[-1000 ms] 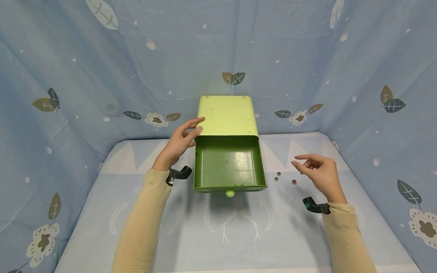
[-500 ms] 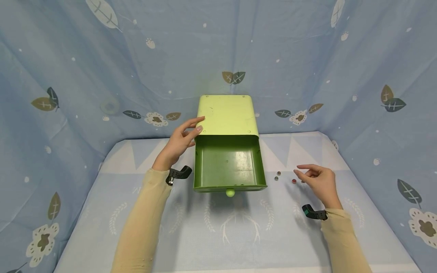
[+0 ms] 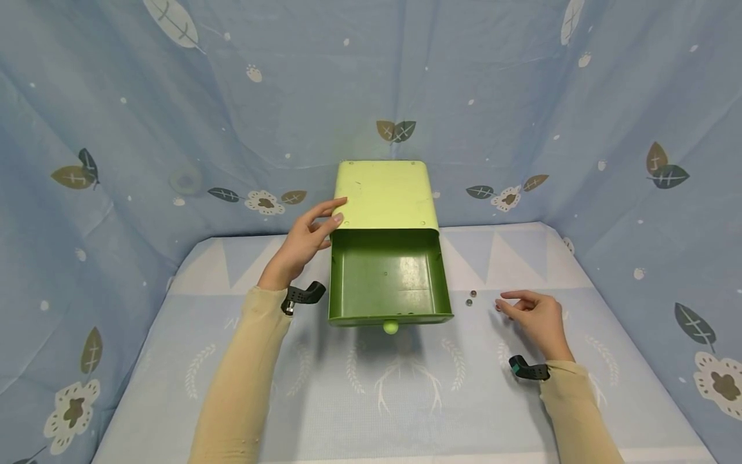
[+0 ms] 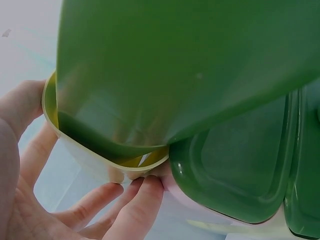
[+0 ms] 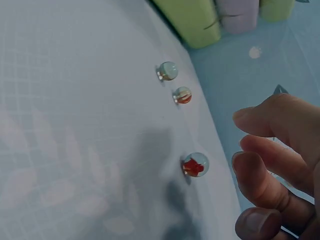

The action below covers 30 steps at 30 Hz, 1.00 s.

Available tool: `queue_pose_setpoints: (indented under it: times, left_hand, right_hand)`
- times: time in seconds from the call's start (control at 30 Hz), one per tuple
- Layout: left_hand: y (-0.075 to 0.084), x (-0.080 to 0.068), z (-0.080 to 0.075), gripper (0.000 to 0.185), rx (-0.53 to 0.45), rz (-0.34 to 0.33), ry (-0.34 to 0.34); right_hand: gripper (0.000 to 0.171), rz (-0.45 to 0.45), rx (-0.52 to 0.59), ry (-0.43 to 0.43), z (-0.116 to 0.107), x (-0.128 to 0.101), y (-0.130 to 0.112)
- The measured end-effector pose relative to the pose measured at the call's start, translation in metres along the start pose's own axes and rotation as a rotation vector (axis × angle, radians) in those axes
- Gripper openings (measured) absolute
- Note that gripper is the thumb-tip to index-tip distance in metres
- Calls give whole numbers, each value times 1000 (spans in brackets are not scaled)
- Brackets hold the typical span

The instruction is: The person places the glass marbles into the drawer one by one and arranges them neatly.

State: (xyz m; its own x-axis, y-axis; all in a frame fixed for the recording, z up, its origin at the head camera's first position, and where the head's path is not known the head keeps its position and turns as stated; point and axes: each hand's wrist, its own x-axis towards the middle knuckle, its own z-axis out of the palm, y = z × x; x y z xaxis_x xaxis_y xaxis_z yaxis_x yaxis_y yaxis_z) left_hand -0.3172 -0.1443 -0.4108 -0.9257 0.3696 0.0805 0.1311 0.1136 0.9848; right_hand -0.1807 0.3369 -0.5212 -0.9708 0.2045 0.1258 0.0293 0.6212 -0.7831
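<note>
A drawer cabinet with a pale yellow-green top (image 3: pixel 385 193) stands at the back middle. Its top drawer (image 3: pixel 387 274), dark green with a round knob (image 3: pixel 391 327), is pulled out and bare inside. My left hand (image 3: pixel 298 248) holds the cabinet's front left edge, thumb and fingers about the casing. Three small glass marbles lie to the right of the drawer: a red one (image 5: pixel 197 165), an orange-striped one (image 5: pixel 183 95) and a pale one (image 5: pixel 168 70). My right hand (image 3: pixel 536 317) hovers beside the red marble, thumb and fingers parted; in the right wrist view they stand apart from it.
Below the open drawer are closed green drawers (image 4: pixel 230 175) in the cabinet. Patterned blue curtains (image 3: pixel 313 84) surround the pale blue tablecloth (image 3: pixel 406 412) at the back and both sides.
My right hand has come down and a little left, to the red marble. The left hand, cabinet and drawer have stayed put.
</note>
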Motion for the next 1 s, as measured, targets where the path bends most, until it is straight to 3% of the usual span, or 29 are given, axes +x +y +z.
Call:
queue_pose_setpoints:
  times: [0.4,1.0]
  left_hand:
    - [1,-1,0,50,7,-1,-1]
    - [1,0,0,50,8,1,-4]
  right_hand:
    - [32,22,-39,-45,5,0,11]
    - [23,-10,-103,-4,11,-4,16]
